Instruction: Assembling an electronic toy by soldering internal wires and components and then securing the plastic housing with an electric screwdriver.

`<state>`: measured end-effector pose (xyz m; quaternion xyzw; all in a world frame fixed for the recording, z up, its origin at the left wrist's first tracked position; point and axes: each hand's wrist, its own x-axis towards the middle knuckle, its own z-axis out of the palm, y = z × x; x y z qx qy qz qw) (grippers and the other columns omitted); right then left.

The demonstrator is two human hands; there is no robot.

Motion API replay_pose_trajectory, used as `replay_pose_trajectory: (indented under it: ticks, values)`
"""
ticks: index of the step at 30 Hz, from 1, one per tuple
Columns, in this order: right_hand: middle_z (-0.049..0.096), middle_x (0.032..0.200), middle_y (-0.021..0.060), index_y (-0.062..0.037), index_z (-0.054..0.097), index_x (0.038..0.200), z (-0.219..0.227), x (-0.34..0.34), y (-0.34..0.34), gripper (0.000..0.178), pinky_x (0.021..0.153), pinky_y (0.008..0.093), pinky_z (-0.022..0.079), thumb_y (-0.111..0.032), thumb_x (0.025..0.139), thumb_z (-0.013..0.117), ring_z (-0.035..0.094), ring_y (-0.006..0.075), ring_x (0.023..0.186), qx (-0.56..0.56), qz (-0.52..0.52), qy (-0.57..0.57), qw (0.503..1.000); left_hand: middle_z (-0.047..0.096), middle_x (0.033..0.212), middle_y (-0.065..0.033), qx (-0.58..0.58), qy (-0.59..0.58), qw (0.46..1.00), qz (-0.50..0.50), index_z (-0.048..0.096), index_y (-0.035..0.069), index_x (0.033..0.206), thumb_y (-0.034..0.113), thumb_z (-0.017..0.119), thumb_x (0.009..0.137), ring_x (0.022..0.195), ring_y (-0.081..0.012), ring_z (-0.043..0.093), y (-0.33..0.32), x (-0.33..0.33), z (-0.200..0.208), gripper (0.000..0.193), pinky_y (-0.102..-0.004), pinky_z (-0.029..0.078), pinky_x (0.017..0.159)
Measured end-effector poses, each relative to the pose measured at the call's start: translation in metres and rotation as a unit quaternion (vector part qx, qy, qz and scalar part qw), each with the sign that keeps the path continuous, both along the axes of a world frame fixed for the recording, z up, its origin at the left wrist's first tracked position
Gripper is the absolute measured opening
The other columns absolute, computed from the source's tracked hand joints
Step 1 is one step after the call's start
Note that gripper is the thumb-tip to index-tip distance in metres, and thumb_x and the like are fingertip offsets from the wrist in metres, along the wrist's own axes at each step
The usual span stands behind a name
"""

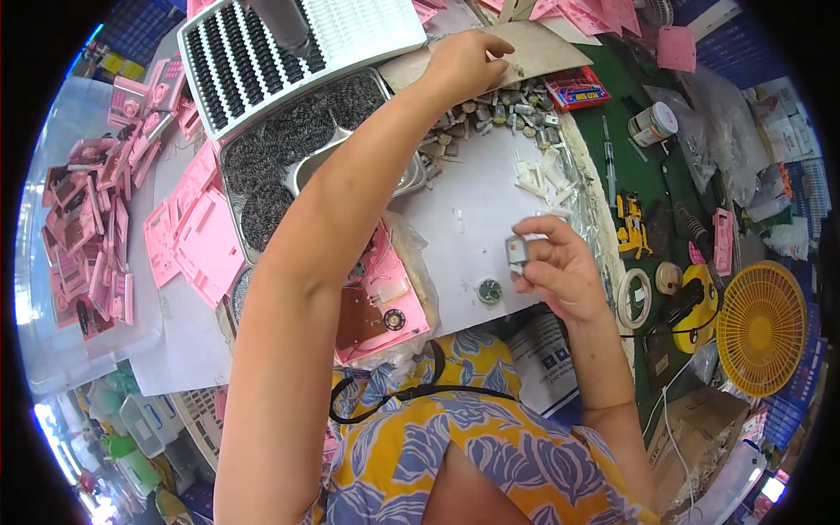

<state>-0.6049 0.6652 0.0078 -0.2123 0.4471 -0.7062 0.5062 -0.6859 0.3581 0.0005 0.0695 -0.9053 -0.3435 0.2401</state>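
Pinching a small grey motor-like part [518, 252] between thumb and index finger, our right hand [564, 267] holds it over the white worktop [455, 192], its long axis seemingly pointing toward and away from us. It sits at the left of those fingers, just beyond and right of a round green part [489, 290]. Our left hand [468, 66], farther off, curls over a tan board [547, 57]; we cannot tell whether it grasps anything.
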Motion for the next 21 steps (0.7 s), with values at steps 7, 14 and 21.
replay_pose_trajectory:
  ticks: [7,14,21]
  values:
    - [0.068,0.084,0.0056,0.0031,0.054,0.135,-0.005,0.0,0.038,0.047,0.069,0.0229,0.054,-0.001,0.091,0.071,0.069,0.013,0.077,0.024,-0.077,-0.016,0.997,0.077,0.091,-0.0115,-0.033,-0.002,0.999,-0.001,0.079,0.012,0.108,0.02,0.072,0.083,0.09,-0.0275,0.073,0.011,-0.019,-0.014,0.027,-0.038,0.057,0.082]
    - [0.063,0.078,-0.0015,-0.0015,0.061,0.128,-0.011,0.008,0.025,0.036,0.065,0.0223,0.044,-0.003,0.093,0.068,0.056,0.0044,0.071,0.135,-0.009,0.26,0.956,0.072,0.08,-0.0172,0.086,0.173,0.98,0.056,0.07,-0.002,0.092,0.013,0.065,0.089,0.072,-0.0318,0.069,0.019,0.022,0.015,0.016,-0.0392,0.055,0.071]
    - [0.06,0.07,0.0077,-0.0077,0.067,0.114,-0.012,0.029,0.014,0.031,0.063,0.0342,0.048,-0.005,0.084,0.069,0.06,0.0208,0.066,0.233,0.065,0.496,0.834,0.073,0.087,-0.0047,0.247,0.092,0.963,-0.053,0.074,0.003,0.098,0.007,0.075,0.085,0.08,-0.0102,0.069,0.101,0.211,0.054,0.013,-0.026,0.055,0.069]
